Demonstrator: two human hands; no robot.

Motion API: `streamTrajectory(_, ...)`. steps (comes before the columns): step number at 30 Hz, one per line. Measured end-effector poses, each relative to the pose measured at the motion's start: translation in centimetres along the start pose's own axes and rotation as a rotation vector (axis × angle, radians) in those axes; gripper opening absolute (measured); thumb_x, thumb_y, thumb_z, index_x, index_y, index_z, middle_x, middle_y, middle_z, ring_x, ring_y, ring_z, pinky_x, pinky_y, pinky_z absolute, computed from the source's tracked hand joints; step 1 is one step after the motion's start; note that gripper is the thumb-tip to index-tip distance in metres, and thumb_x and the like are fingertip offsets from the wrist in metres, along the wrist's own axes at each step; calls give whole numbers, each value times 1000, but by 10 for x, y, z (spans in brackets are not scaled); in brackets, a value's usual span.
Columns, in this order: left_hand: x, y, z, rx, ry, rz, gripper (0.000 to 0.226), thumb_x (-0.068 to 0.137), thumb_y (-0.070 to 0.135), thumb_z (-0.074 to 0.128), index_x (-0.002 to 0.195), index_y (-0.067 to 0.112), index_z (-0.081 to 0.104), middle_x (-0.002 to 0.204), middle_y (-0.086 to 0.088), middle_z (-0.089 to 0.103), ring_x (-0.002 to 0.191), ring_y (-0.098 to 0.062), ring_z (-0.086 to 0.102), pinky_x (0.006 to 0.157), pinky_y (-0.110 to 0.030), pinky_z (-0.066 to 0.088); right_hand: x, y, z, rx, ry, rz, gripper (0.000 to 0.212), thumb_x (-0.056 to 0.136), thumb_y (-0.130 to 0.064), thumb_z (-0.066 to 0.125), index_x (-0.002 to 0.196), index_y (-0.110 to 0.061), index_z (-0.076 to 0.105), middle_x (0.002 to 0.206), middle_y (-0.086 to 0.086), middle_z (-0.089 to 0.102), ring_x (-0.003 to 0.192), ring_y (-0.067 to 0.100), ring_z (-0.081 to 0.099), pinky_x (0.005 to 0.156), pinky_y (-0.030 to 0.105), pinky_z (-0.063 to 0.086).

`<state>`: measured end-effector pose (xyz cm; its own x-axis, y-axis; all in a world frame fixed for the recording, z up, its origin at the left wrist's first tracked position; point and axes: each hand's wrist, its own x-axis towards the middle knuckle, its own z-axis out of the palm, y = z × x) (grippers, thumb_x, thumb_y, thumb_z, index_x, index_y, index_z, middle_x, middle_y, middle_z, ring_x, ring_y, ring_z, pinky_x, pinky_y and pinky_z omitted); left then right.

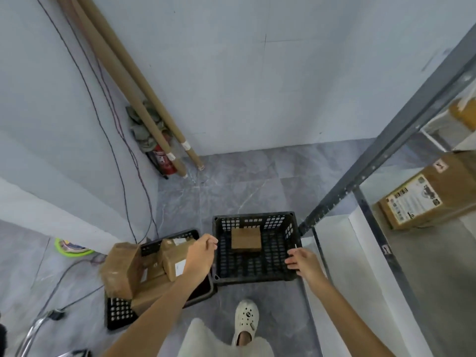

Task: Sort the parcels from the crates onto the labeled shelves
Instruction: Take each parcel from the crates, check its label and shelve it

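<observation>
Crate [255, 275] gripped by both hands, labels unreadable.

No wording is reading clearly anywhere. The brown cardboard box [422, 199] on the grey metal shelf is showing a printed white label, its text too small and blurred.

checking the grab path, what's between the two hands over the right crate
In the head view, only the crate interior: open mesh floor, with one small brown parcel farther back. Left hand and right hand are at its side rims.
</observation>
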<state>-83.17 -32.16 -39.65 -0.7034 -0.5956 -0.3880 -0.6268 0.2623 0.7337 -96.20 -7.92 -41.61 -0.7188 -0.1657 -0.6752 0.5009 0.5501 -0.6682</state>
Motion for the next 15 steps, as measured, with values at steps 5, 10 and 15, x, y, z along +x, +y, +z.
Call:
streamTrajectory(5, 84, -33, 40, 14, -68, -63, 23, 99, 14, 38, 88, 17, 58, 80, 0, 62, 65, -9, 55, 54, -15, 39, 83, 13, 24, -26, 6, 62, 22, 97, -19, 43, 92, -12, 63, 79, 6, 67, 71, 18, 61, 61, 24, 41)
streamTrajectory(10, 182, -111, 119, 34, -136, -127, 23, 98, 13, 42, 99, 10, 65, 96, -4, 65, 88, -16, 60, 75, -23, 44, 195, 70, 66, -49, 8, 115, 23, 97, -18, 43, 100, -10, 64, 87, 8, 63, 83, 21, 58, 71, 29, 45)
streamTrajectory(15, 276, -208, 213, 31, -189, -197, 29, 100, 13, 39, 118, 6, 60, 108, -8, 64, 86, -12, 58, 73, -18, 39, 330, 142, 117, -82, 33, 146, 28, 97, -12, 42, 113, -3, 63, 103, 11, 62, 101, 28, 58, 92, 38, 45)
